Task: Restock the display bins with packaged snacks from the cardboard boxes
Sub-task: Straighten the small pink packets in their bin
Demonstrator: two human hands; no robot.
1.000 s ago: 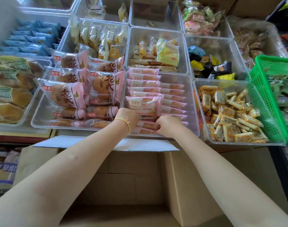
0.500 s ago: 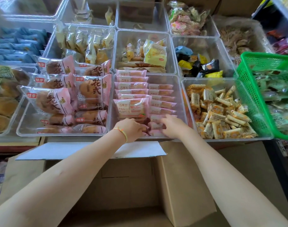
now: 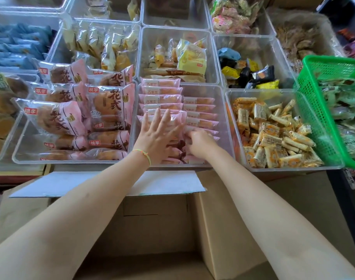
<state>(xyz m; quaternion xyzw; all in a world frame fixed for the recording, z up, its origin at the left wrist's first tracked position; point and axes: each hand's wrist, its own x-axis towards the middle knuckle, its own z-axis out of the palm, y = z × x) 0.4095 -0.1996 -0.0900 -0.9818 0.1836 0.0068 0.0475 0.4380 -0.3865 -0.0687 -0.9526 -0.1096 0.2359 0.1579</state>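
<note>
Since half a second ago the left hand [image 3: 155, 136] has spread out: its fingers were curled at the near edge of the bin and now lie straight and splayed, pressing flat on the left stack of pink snack packets [image 3: 161, 99]. Beside it, the right hand [image 3: 201, 143] has stayed low, its fingers curled in and pinching the edge of a packet in the right-hand row [image 3: 201, 110].

Both rows sit in the clear plastic bin [image 3: 226, 126] at the middle of the front row, its hard walls glossy and see-through. Each packet is a flat, oblong film wrapper, pale pink with a clear window showing a golden-brown cake, and they overlap like shingles. A thin yellow-green string bracelet [image 3: 144, 155] circles the left wrist.

Below the arms stands the open cardboard box [image 3: 219, 229], matte brown, with one white-faced flap [image 3: 108, 183] folded outward toward the bin. At the right a green plastic mesh basket [image 3: 322, 110] leans over the neighbouring bin of small orange-printed bars [image 3: 273, 136].
</note>
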